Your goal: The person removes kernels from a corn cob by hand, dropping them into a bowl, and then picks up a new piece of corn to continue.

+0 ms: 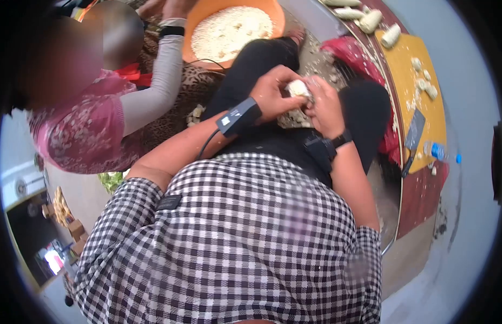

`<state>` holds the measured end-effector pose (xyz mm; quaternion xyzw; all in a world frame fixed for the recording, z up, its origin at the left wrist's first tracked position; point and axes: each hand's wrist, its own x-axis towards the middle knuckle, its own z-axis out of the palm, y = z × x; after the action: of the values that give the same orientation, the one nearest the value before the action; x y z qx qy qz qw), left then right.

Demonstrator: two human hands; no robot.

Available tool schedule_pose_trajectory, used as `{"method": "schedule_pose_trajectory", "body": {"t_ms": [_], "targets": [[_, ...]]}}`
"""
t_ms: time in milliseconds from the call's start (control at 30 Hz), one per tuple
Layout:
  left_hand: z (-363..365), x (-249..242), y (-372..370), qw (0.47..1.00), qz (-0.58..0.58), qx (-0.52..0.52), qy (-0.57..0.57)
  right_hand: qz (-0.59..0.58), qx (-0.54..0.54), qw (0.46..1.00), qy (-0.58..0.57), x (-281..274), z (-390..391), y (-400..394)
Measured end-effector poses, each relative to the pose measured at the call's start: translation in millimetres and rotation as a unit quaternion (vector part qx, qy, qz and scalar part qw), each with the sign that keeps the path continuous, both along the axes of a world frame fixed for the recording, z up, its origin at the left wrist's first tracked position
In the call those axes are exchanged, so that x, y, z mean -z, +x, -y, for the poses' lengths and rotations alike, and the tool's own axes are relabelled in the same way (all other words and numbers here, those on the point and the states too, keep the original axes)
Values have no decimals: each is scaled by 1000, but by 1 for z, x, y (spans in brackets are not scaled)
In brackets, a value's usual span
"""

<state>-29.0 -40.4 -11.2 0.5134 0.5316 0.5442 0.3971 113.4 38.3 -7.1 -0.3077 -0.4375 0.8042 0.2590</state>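
Note:
My left hand (272, 93) is closed around one side of a short piece of pale corn cob (298, 89). From the other side the fingers of my right hand (323, 105) are wrapped on the same piece, partly hiding it. Both hands are close together above my lap, between my knees. Beyond my left hand is an orange basin (278, 15) holding many loose whitish corn kernels (232, 29). Bits of cob (294, 120) lie on the floor below my hands.
On the left sits another person (94, 121) in a pink top, arm at the basin. To the right, a table bears a yellow cutting board (432, 59) with corn pieces, a knife (415, 132) and a plastic bottle (439, 151). Corn ears (371, 21) lie behind it.

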Motion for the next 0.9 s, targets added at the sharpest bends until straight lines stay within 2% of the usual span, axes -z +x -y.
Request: {"method": "schedule_pose_trajectory", "body": {"t_ms": [67, 167, 267, 300, 400, 467, 533, 600, 667, 767, 900], "targets": [[2, 0, -3, 994, 99, 31, -34, 17, 4, 999, -42, -11, 4, 2], [4, 3, -6, 970, 219, 94, -56, -44, 29, 993, -107, -1, -1, 15], [6, -4, -5, 957, 263, 62, -103, -116, 70, 970, -200, -9, -10, 26], [3, -3, -5, 954, 275, 57, -102, -157, 53, 963, -213, -8, -17, 34], [-6, 4, -2, 949, 294, 56, -98, -111, 106, 964, -216, -39, -35, 24], [-7, 5, -1, 940, 315, 78, -108, -143, 45, 976, -157, -57, -55, 7], [-9, 6, 2, 934, 327, 85, -119, -133, 12, 981, -140, -82, -77, -31], [-12, 10, -2, 930, 335, 92, -121, -117, -36, 990, -72, -107, -92, -83], [-14, 10, -6, 928, 344, 94, -111, -72, -77, 992, 65, -129, -94, -136], [-13, -7, -1, 933, 326, 95, -119, 43, -73, 992, 97, -126, -106, -166], [-8, -5, -6, 923, 366, 78, -90, -13, -126, 989, 71, -101, -106, -141]]}}
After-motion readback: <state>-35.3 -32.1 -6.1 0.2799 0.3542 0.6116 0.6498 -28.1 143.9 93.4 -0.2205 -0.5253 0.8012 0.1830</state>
